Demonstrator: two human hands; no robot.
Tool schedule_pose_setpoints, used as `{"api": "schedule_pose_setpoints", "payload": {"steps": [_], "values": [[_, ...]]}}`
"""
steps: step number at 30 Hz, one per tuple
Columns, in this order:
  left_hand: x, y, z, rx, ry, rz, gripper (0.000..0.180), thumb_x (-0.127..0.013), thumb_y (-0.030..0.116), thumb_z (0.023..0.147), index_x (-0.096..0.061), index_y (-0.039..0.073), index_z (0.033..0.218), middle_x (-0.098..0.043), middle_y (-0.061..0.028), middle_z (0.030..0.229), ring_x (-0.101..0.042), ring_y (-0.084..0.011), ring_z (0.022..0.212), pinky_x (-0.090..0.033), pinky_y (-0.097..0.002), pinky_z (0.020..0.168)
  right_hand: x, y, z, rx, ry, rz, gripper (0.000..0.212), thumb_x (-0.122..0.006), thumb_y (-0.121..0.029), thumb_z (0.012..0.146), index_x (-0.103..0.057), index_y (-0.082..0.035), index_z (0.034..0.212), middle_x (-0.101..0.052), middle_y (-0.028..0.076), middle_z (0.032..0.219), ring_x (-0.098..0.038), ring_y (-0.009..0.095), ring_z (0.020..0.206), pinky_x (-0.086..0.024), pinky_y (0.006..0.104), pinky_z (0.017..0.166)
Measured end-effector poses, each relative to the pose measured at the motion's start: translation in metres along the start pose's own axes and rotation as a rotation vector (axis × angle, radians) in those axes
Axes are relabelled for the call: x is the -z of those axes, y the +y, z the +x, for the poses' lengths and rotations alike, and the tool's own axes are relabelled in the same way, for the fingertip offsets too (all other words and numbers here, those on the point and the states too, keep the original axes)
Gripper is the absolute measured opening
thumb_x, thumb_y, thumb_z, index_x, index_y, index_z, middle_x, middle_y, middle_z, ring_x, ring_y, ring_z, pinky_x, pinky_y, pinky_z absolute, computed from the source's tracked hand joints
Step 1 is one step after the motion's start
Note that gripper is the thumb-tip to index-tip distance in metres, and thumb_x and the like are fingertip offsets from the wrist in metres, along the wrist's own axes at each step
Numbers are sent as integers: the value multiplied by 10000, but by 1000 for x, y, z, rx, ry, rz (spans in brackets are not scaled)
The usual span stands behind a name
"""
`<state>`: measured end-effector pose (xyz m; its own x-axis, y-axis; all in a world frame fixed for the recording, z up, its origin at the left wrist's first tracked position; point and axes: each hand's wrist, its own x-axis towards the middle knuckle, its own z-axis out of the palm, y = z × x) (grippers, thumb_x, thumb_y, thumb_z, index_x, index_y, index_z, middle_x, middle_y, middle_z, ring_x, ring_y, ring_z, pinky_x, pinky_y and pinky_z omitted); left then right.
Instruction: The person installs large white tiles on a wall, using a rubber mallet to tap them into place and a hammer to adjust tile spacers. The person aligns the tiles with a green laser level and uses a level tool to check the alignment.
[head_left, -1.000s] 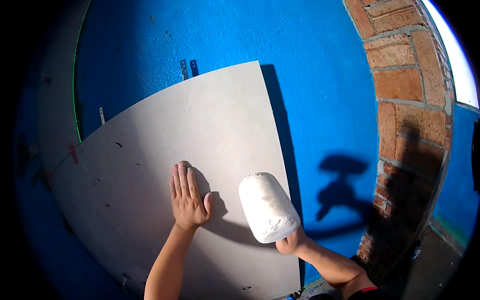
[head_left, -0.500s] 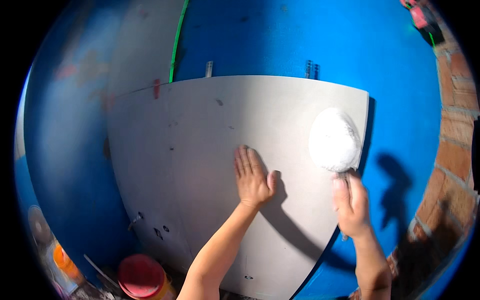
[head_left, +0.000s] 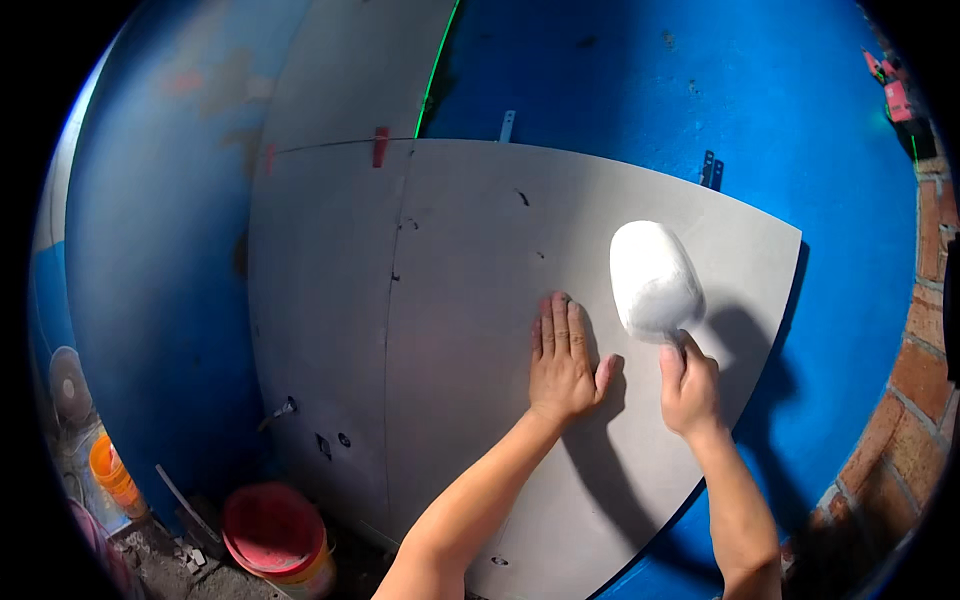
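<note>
A large light-grey wall tile (head_left: 470, 250) stands against a blue wall. My left hand (head_left: 567, 360) lies flat on the tile's middle, fingers together and stretched upward, thumb out to the side. To its right, my right hand (head_left: 690, 390) grips the handle of a mallet with a big white rounded head (head_left: 650, 275). The mallet head is in front of the tile's right part, its shadow falling apart from it to the right. A red wedge (head_left: 381, 147) sits at the seam along the top, and a metal clip (head_left: 507, 126) sticks up behind the upper edge.
A second metal clip (head_left: 711, 170) shows at the upper right. A green laser line runs down the wall from above; a pink-and-black device (head_left: 898, 102) is at the far right by the brickwork (head_left: 915, 370). At lower left stand a red-topped bucket (head_left: 272, 530) and an orange bucket (head_left: 115, 475).
The view has shifted, so the wall and tile appear farther right. The mallet has moved left, away from the tile's right edge. My left hand stays flat on the tile.
</note>
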<state>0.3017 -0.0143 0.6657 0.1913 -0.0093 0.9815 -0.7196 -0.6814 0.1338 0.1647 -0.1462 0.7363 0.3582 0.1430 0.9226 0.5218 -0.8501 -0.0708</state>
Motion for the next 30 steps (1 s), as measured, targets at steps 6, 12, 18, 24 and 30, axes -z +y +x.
{"api": "schedule_pose_setpoints", "payload": {"steps": [6, 12, 18, 24, 30], "values": [[5, -5, 1, 14, -64, 30, 889, -452, 553, 923, -198, -94, 1478, -157, -301, 1561, -138, -467, 1457, -168, -570, 1162, -11, -35, 23, 72, -36, 116, 397, -469, -339, 1011, -537, 12, 837, -554, 218, 606, -602, 423, 601, -449, 463, 540], [5, -14, 0, -19, 0, 29, 871, -456, 513, 908, -208, -99, 1476, -143, -308, 1564, -126, -465, 1461, -166, -561, 1168, -36, -70, 55, 103, -104, 45, 457, -473, -400, 1006, -568, -2, 802, -603, 232, 659, -626, 440, 654, -495, 466, 560], [8, -2, 7, 23, -245, 32, 857, -450, 500, 898, -167, -14, 1523, -138, -302, 1564, -102, -460, 1463, -131, -561, 1181, -64, -77, 87, -129, -470, -116, 551, -430, -487, 999, -587, 13, 829, -638, 219, 646, -649, 434, 645, -519, 498, 603], [-1, -5, 4, -10, -131, -35, 693, -489, 455, 894, -374, 57, 1449, -395, -249, 1448, -287, -447, 1383, -197, -588, 1151, -86, -90, 114, -227, -646, -147, 631, -383, -499, 1012, -684, 25, 832, -654, 238, 675, -675, 403, 660, -528, 484, 612], [48, 8, 3, 179, -150, -642, 441, -588, 374, 885, -533, 38, 1165, -581, -133, 1142, -546, -307, 1059, -422, -455, 921, -114, -99, 90, -72, -595, -249, 562, -398, -474, 1011, -678, -14, 849, -680, 236, 725, -694, 417, 751, -535, 506, 776]]}}
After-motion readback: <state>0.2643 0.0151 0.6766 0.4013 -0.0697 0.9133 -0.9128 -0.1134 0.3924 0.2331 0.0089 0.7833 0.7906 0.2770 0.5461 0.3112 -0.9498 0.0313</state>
